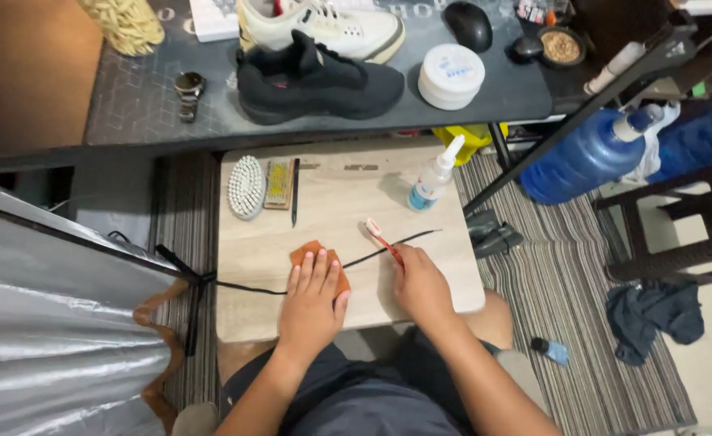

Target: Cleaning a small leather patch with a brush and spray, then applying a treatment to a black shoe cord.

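Observation:
My left hand [314, 297] lies flat, fingers together, pressing an orange cloth [315, 252] onto a small wooden lap table [336, 194]. A long black shoelace [388, 244] runs across the table, under the cloth and off the left edge. My right hand [422, 284] grips a toothbrush with a red handle [380, 236]; its white head rests next to the lace. On the dark desk beyond stand a black sneaker [317, 79] and a white sneaker [323, 24].
A white oval brush [247, 186], a wooden brush [278, 183], a black stick [295, 190] and a small spray bottle [434, 176] sit on the lap table. The desk holds a white tub [451, 76], watch [189, 91], mouse [468, 24]. Blue water jugs [590, 153] stand right.

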